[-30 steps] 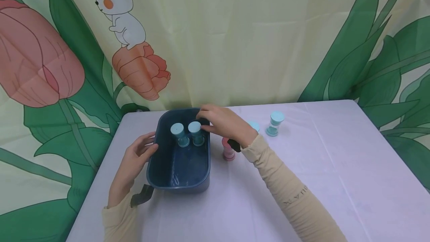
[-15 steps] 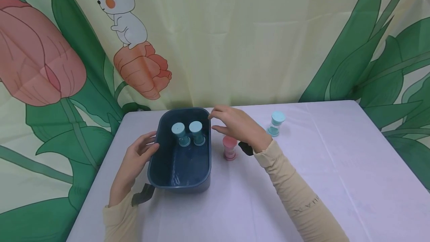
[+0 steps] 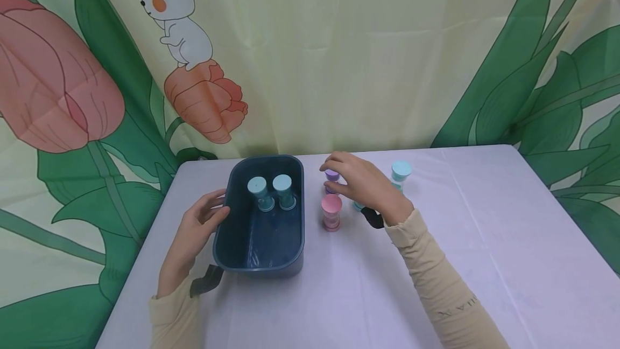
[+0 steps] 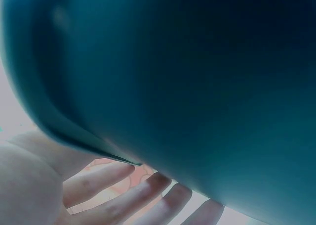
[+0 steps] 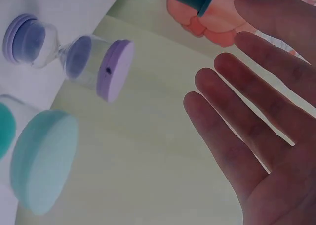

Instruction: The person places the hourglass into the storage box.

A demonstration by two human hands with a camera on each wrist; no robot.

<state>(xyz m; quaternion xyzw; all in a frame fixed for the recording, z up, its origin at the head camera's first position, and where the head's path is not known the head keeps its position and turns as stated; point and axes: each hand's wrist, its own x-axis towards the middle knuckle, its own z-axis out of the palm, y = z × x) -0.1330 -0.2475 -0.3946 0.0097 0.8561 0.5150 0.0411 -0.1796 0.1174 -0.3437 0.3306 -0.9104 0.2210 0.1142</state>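
A dark blue plastic bin (image 3: 261, 271) stands left of centre on the table, with two teal hourglasses (image 3: 256, 185) (image 3: 284, 183) upright inside. My left hand (image 3: 194, 230) rests against its left side; in the left wrist view, fairly straight fingers (image 4: 118, 200) touch the bin's outer wall (image 4: 197, 111). My right hand (image 3: 360, 182) is over the table right of the bin, its fingers extended and holding nothing in the right wrist view. A purple hourglass (image 3: 332, 175) is partly hidden behind its fingers. Just in front stands a pink hourglass (image 3: 331, 206).
A teal hourglass (image 3: 401, 170) stands at the back right, partly covered by my right hand. Another teal one (image 3: 358, 206) shows only a bit of base beneath that hand. A printed curtain (image 3: 339, 69) hangs behind the white-covered table (image 3: 387, 295).
My right hand has drawn away from the bin's right rim and moved rightward, over to the purple hourglass, which has come into sight. The left hand and bin stay in place.
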